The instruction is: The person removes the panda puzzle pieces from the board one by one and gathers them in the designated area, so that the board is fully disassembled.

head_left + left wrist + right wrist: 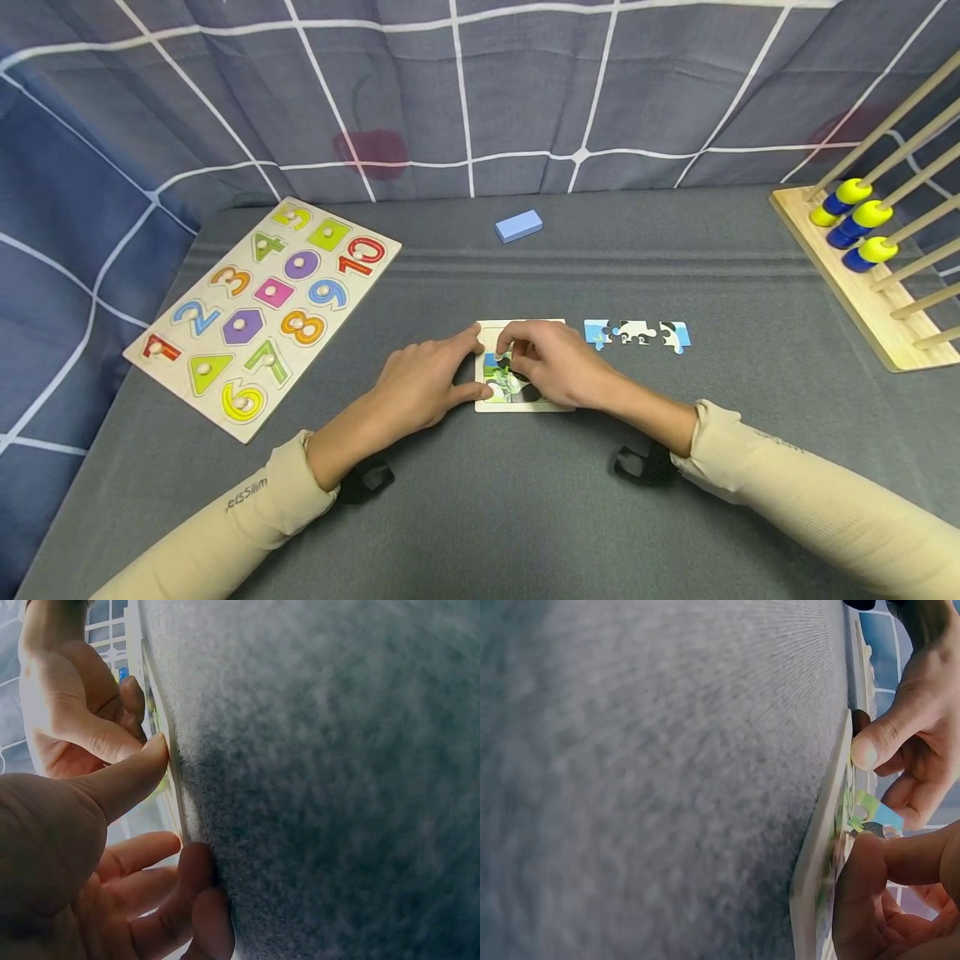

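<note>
A small wooden puzzle board (522,407) with a green, white and black picture lies flat on the table. My left hand (420,379) rests at its left side, thumb on the lower rim and index finger by the upper corner. Above the board my right hand (557,364) pinches a puzzle piece (886,817), blue, green and black, which stands tilted over the picture in the right wrist view. That hand hides much of the board's right half. To the right lie a blue piece (596,332), a mostly white piece (635,331) and a blue-and-black piece (677,335).
On the left lies a number-and-shape peg board (273,292). A blue block (518,226) is behind the puzzle. A wooden bead rack (862,292) with upright rods stands at the right. Behind the grey table (510,517) hangs a checked cloth (517,92).
</note>
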`<state>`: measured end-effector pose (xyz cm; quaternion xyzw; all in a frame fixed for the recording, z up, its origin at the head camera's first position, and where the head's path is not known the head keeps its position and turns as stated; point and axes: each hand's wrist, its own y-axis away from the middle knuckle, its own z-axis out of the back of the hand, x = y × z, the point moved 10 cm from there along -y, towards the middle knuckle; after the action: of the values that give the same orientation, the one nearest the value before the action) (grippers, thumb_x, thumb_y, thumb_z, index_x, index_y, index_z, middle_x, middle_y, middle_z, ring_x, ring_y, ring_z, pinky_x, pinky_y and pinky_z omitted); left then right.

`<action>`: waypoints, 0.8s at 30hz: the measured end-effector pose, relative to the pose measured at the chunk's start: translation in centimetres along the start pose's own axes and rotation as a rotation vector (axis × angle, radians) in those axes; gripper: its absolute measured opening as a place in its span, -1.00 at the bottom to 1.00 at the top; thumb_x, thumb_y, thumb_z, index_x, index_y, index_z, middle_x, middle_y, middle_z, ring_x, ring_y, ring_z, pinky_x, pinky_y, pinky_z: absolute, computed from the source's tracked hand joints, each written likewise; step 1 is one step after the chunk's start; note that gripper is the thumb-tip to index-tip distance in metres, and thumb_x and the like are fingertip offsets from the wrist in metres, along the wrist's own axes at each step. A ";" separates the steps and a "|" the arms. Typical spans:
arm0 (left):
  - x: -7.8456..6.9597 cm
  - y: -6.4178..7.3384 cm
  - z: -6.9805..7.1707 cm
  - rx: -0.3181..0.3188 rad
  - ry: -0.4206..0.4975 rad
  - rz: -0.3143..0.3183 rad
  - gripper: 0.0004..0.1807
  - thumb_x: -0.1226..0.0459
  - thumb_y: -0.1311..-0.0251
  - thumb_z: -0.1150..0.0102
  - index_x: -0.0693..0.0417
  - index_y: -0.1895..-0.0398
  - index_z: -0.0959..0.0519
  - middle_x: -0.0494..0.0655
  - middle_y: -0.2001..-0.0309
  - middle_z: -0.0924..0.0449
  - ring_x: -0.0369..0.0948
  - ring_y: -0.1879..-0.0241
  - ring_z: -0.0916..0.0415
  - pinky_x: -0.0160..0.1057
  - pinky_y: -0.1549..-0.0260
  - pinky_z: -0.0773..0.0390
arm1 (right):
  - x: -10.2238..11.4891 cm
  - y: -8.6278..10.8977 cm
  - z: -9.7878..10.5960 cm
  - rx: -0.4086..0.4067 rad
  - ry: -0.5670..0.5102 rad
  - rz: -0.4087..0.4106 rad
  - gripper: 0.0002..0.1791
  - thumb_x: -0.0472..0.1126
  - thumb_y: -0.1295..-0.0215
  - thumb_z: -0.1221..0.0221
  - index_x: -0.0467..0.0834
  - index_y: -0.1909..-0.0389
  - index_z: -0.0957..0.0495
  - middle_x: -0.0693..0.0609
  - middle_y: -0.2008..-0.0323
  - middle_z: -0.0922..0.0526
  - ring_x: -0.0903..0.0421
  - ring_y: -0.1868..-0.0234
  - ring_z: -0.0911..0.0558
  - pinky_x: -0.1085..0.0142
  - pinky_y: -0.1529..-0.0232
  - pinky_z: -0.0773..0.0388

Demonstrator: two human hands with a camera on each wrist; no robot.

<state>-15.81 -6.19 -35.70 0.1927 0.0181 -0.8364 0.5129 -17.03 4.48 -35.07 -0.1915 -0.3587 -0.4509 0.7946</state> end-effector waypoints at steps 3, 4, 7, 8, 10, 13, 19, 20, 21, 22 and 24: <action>0.0 0.0 0.1 -0.003 -0.003 0.001 -0.33 -0.11 -0.14 -0.35 -0.04 -0.27 -0.50 -0.09 -0.36 -0.39 0.07 0.09 -0.62 0.04 0.40 -0.55 | 0.1 0.2 0.4 -0.012 -0.050 0.017 -0.86 -0.43 -0.28 -0.20 -0.11 0.28 -0.59 0.11 0.49 -0.53 0.19 0.52 -0.48 0.20 0.35 -0.42; 0.0 0.0 0.1 -0.003 -0.002 0.001 -0.33 -0.11 -0.14 -0.35 -0.04 -0.27 -0.50 -0.08 -0.36 -0.40 0.06 0.09 -0.63 0.04 0.40 -0.55 | 0.1 0.3 0.5 -0.015 -0.069 0.023 -0.86 -0.43 -0.28 -0.19 -0.12 0.28 -0.59 0.10 0.48 -0.53 0.18 0.53 -0.48 0.20 0.36 -0.43; 0.0 0.0 0.1 -0.002 -0.002 0.000 -0.33 -0.11 -0.14 -0.35 -0.04 -0.27 -0.50 -0.08 -0.36 -0.40 0.07 0.08 -0.62 0.05 0.39 -0.55 | 0.2 0.4 0.7 -0.013 -0.116 0.033 -0.85 -0.43 -0.29 -0.17 -0.14 0.23 -0.61 0.09 0.47 -0.54 0.18 0.53 -0.48 0.22 0.38 -0.43; 0.0 0.0 0.0 0.000 0.000 0.001 -0.34 -0.11 -0.14 -0.35 -0.05 -0.27 -0.50 -0.09 -0.37 -0.39 0.06 0.08 -0.62 0.05 0.38 -0.55 | 0.2 0.5 0.8 -0.012 -0.123 0.034 -0.85 -0.42 -0.29 -0.16 -0.15 0.21 -0.61 0.09 0.46 -0.55 0.18 0.53 -0.48 0.23 0.39 -0.43; 0.0 0.0 -0.1 0.005 0.006 0.000 -0.35 -0.11 -0.15 -0.34 -0.05 -0.26 -0.51 -0.10 -0.38 -0.36 0.06 0.06 -0.62 0.06 0.36 -0.55 | 0.2 0.6 0.8 -0.008 -0.138 0.032 -0.84 -0.42 -0.30 -0.15 -0.16 0.19 -0.63 0.09 0.45 -0.55 0.18 0.53 -0.48 0.25 0.39 -0.43; 0.2 0.0 -0.1 0.012 0.015 0.000 -0.34 -0.11 -0.15 -0.34 -0.06 -0.28 -0.50 -0.11 -0.39 -0.36 0.05 0.03 -0.61 0.07 0.32 -0.55 | -0.1 1.0 0.9 -0.004 -0.162 0.026 -0.82 -0.42 -0.30 -0.13 -0.18 0.17 -0.64 0.09 0.44 -0.56 0.17 0.51 -0.50 0.25 0.40 -0.44; 0.3 0.1 -0.1 0.036 0.034 -0.006 -0.31 -0.11 -0.11 -0.38 -0.05 -0.28 -0.49 -0.13 -0.42 -0.31 0.07 -0.10 -0.55 0.10 0.19 -0.53 | -1.1 2.2 1.8 -0.009 -0.189 -0.002 -0.82 -0.42 -0.30 -0.14 -0.17 0.16 -0.64 0.09 0.42 -0.56 0.16 0.49 -0.51 0.28 0.42 -0.42; 0.3 0.1 -0.2 0.042 0.037 -0.005 -0.29 -0.12 -0.10 -0.38 -0.06 -0.29 -0.48 -0.13 -0.42 -0.30 0.07 -0.11 -0.54 0.11 0.17 -0.53 | -1.3 2.5 2.0 -0.007 -0.196 -0.011 -0.82 -0.42 -0.31 -0.14 -0.18 0.16 -0.64 0.09 0.42 -0.57 0.15 0.51 -0.51 0.28 0.45 -0.44; 0.3 0.0 -0.2 0.045 0.041 -0.005 -0.27 -0.12 -0.10 -0.39 -0.06 -0.32 -0.46 -0.13 -0.41 -0.32 0.07 -0.12 -0.53 0.12 0.15 -0.52 | -1.5 2.7 2.2 -0.005 -0.204 -0.022 -0.82 -0.42 -0.31 -0.14 -0.18 0.15 -0.64 0.07 0.41 -0.57 0.14 0.52 -0.50 0.28 0.48 -0.45; 0.4 0.1 -0.2 0.050 0.044 -0.006 -0.25 -0.12 -0.09 -0.39 -0.06 -0.33 -0.46 -0.13 -0.41 -0.32 0.07 -0.14 -0.52 0.12 0.14 -0.52 | -1.7 3.0 2.4 -0.002 -0.213 -0.032 -0.82 -0.42 -0.32 -0.14 -0.19 0.14 -0.63 0.05 0.41 -0.57 0.14 0.54 -0.49 0.28 0.50 -0.46; 0.4 0.1 -0.3 0.058 0.047 -0.005 -0.23 -0.12 -0.09 -0.40 -0.06 -0.35 -0.44 -0.13 -0.41 -0.31 0.06 -0.17 -0.50 0.13 0.11 -0.51 | -2.2 3.6 2.8 0.005 -0.230 -0.052 -0.82 -0.43 -0.33 -0.14 -0.20 0.13 -0.63 0.00 0.41 -0.57 0.12 0.57 -0.47 0.28 0.54 -0.48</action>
<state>-15.82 -6.52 -36.10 0.2272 0.0066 -0.8329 0.5046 -15.82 9.37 -34.72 -0.2308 -0.4533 -0.4456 0.7367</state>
